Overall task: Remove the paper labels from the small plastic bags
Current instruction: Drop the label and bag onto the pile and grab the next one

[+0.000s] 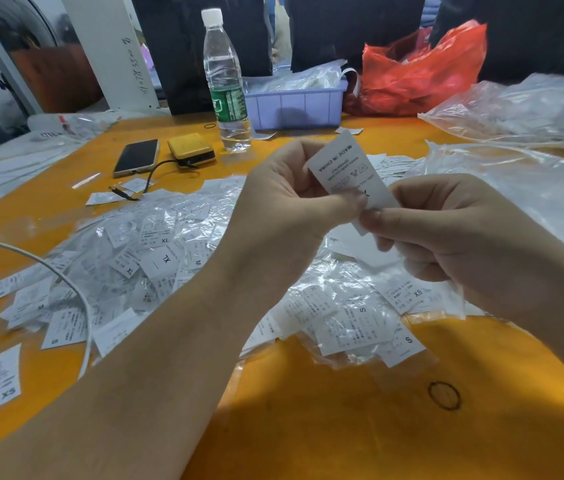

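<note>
Paper label [346,168] held upright, long axis tilting up-left; left hand [287,199] and right hand [453,233] both pinch its lower end above the counter [308,410].

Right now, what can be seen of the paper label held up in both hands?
The paper label is a white rectangular slip, tilted with its top leaning left, its print upside down to the camera: "MADE IN CHINA" and care symbols. The left hand pinches its lower left edge; the right hand pinches its bottom end. It is held above the table, over the heap of bagged labels.

Likely a garment-packing workshop: orange table [308,427] heaped with bagged size labels [156,251] (XS to XL).
</note>
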A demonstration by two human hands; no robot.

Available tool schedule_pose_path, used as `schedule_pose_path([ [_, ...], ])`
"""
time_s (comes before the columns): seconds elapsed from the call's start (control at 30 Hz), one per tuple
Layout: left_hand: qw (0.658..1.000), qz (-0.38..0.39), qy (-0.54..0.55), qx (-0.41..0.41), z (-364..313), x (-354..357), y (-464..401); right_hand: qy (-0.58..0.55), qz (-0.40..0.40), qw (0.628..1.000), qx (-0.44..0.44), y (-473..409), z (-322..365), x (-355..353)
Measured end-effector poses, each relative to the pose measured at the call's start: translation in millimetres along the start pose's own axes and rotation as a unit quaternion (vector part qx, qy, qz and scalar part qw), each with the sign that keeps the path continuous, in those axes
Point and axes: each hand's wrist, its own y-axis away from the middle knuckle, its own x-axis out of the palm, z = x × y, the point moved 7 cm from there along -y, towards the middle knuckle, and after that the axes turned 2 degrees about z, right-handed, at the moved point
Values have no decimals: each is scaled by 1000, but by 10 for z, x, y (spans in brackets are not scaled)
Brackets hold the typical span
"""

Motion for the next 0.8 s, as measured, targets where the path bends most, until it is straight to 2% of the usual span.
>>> schedule_pose_path([
  [0.2, 998, -49, -35, 5, -66, -123, -12, -2, -8, 1000, 2, 0, 14, -21],
  [0.37, 986, -72, -141, 51, -136, -127, 20, -7, -8, 1000, 9, 4, 5, -20],
  [0.53, 982, -55, -173, 51, -125, -92, 27, -20, -16, 1000, 13, 4, -5, -37],
  [0.8, 980, 24, -195, 3, -35, 31, 25, 44, -72, 996, 25, 17, -48, -153],
])
